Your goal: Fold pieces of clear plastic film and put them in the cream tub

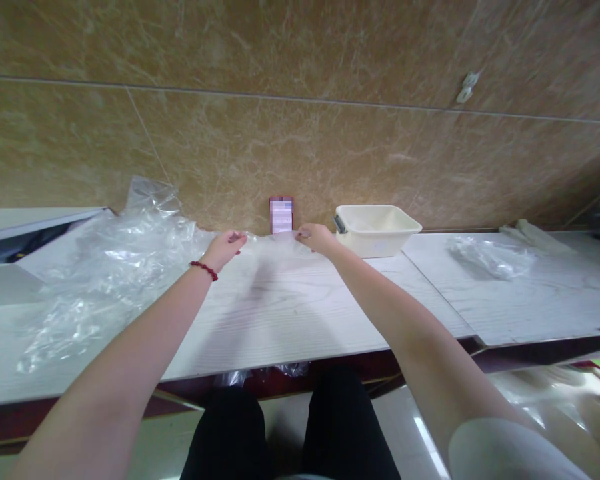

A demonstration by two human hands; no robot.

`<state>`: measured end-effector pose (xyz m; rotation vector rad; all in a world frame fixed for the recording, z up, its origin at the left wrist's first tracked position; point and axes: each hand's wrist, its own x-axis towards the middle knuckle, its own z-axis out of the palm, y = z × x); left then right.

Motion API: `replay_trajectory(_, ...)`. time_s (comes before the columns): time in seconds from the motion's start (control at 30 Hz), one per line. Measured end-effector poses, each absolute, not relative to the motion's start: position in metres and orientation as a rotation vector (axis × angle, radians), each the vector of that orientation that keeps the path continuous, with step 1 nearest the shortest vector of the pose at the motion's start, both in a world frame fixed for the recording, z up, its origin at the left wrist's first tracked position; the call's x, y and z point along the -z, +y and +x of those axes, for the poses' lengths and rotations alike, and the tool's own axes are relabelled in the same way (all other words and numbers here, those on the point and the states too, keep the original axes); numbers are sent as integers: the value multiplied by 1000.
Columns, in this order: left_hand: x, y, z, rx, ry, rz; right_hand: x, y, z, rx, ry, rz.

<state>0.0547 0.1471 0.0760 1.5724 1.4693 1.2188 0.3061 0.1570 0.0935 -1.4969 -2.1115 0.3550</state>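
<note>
A thin clear plastic bag (276,245) stretches between my two hands just above the white tabletop, close to the wall. My left hand (225,249), with a dark red bead bracelet (205,269) at the wrist, has its fingers curled and pinches the left end. On the other side my right hand (317,238) pinches the right end between thumb and fingers. Behind the bag a phone (281,215) leans upright on the wall, its lower edge partly covered. The bag is faint against the white surface, so its exact outline is hard to see.
A heap of clear plastic bags (115,267) covers the left of the table (290,320). A cream plastic bin (380,239) stands right of my right hand. Farther right lies another plastic bundle (495,257). An open box (45,233) sits far left.
</note>
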Motion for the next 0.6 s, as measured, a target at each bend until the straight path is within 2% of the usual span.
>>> replay_trajectory(0.13,-99,176,62,-1263,1519,1574,-128,170,299,-326,-2040,-1453)
replay_trajectory(0.3,-118,193,68,-1426,1412,1454,-148,166,302,-51,-1951,-1328)
replay_trajectory(0.43,-116,188,68,-1486,1126,1391,-142,136,308,24,-1992,-1247)
replay_trajectory(0.6,-80,169,62,-1330,1034,1415,-106,86,309,29,-2129,-1256)
